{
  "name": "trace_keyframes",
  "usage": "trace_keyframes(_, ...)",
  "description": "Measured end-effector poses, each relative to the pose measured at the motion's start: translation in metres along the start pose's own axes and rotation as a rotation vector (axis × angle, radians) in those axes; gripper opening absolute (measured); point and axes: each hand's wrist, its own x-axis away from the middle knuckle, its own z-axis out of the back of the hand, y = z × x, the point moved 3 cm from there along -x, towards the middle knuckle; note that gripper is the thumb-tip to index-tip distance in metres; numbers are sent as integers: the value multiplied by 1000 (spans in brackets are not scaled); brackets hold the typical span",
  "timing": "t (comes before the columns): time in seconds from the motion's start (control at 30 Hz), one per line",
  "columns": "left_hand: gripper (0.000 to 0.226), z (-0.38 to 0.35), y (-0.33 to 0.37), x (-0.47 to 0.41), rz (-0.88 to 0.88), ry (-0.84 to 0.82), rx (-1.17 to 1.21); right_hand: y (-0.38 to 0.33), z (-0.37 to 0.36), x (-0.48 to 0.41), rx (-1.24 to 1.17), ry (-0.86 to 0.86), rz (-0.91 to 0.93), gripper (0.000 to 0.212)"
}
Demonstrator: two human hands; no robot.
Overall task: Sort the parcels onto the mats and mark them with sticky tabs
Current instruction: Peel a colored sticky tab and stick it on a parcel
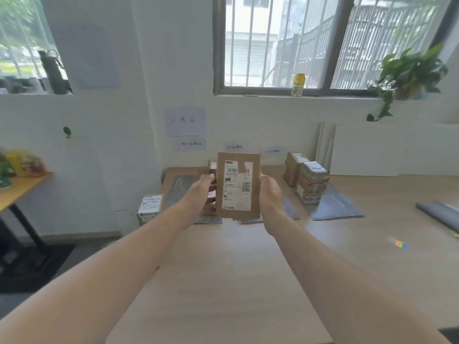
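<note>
Fingers of both hands pinch the parcel (held upright) between them.

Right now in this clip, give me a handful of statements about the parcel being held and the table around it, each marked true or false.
1. The flat brown cardboard parcel is held upright by both hands, the left hand and the right hand on its side edges. True.
2. Its white shipping label faces away from the camera. False: the label, with barcode and QR code, faces the camera.
3. A stack of small cardboard boxes stands on the grey mat at the right. True.
4. The wooden table is covered with a cloth. False: bare wood shows.
5. A potted green trailing plant sits by the window at the right. True.
</note>
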Motion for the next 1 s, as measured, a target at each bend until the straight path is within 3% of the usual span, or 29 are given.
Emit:
trace_keyframes(0.13,38,-63,-21,-10,25,52,-5,13,56,-26,14,-63,-32,32)
trace_keyframes(0.33,40,-162,-51,-25,105,128,24,24,151,-75,48,-165,-82,54)
trace_keyframes(0.5,37,-224,-66,-42,172,162,16,40,209,-104,25,-178,-167,42)
trace_keyframes(0.7,31,-266,-88,-77,210,196,-8,77,237,-149,-13,-207,-229,39)
trace_keyframes(1.0,29,-303,-144,-159,380,92,59,135,256,-214,98,-106,-333,36)
